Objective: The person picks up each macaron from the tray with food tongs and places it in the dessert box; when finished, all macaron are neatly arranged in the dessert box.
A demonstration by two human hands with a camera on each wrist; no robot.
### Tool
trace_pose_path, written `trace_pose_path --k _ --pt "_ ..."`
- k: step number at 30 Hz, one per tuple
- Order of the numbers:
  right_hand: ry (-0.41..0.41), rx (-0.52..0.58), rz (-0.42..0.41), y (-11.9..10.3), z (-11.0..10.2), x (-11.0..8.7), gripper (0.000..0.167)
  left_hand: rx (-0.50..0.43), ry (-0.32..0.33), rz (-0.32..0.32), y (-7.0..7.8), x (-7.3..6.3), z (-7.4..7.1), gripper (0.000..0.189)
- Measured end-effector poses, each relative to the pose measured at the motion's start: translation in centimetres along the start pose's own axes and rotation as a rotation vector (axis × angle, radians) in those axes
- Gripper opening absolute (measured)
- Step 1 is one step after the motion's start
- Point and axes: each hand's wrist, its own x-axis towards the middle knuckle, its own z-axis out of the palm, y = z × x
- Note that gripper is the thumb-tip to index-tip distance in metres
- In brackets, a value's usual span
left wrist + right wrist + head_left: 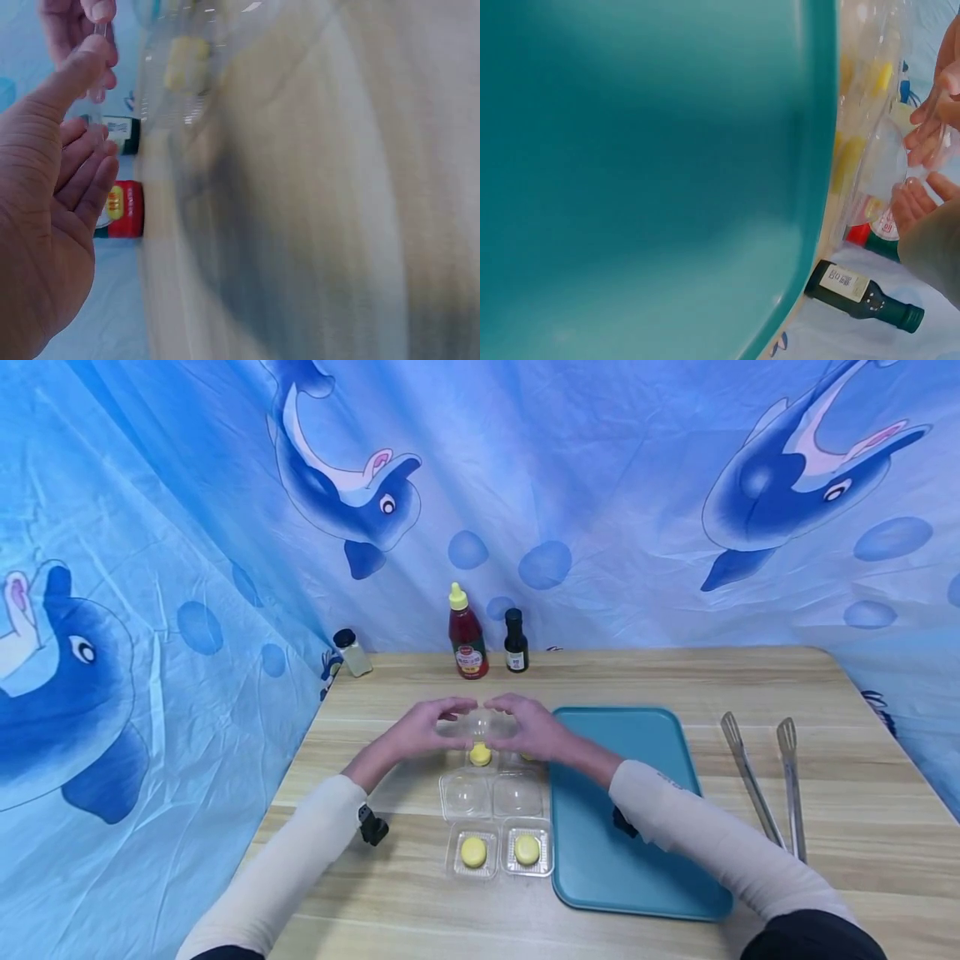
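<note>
In the head view, my left hand (pixel 427 728) and right hand (pixel 531 727) face each other, fingers and thumbs curved round a clear plastic lid (pixel 481 724) of a hinged cake box. Below the lid, a small round yellow cake (pixel 480 754) sits in its clear compartment; another, to the right, is partly covered by my right hand. In the left wrist view, my left thumb (pixel 91 54) meets the clear edge close to the other hand's fingertips. Nearer me, a second clear box (pixel 467 795) lies with its lids folded back and two yellow cakes (pixel 473 852) in it.
A teal tray (pixel 600 868) lies right of the boxes, under my right forearm. Metal tongs (pixel 791 785) rest further right. At the back edge stand a red sauce bottle (pixel 468 643), a dark bottle (pixel 516 643) and a black-capped shaker (pixel 352 653). A blue dolphin-print curtain hangs behind.
</note>
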Motion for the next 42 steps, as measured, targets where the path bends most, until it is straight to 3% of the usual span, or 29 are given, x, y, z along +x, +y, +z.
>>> trace_pose_path --k 5,12,20,28,42 --pt "-0.002 -0.095 0.008 -0.3 0.7 -0.2 0.079 0.078 -0.022 0.042 -0.1 -0.3 0.6 0.082" --pt "0.010 -0.192 0.005 -0.5 1.6 -0.4 0.082 0.127 -0.036 0.034 0.0 -0.7 0.9 0.083" --pt "-0.006 -0.215 0.040 -0.9 2.3 -0.6 0.082 0.173 -0.043 0.072 0.0 -1.0 1.2 0.080" --pt "-0.005 -0.256 0.009 -0.5 2.8 -0.6 0.085 0.223 -0.042 0.091 -0.1 -1.1 1.3 0.083" --pt "-0.045 -0.258 -0.010 -0.8 2.4 -0.8 0.086 0.215 -0.053 0.082 0.1 -1.2 1.2 0.082"
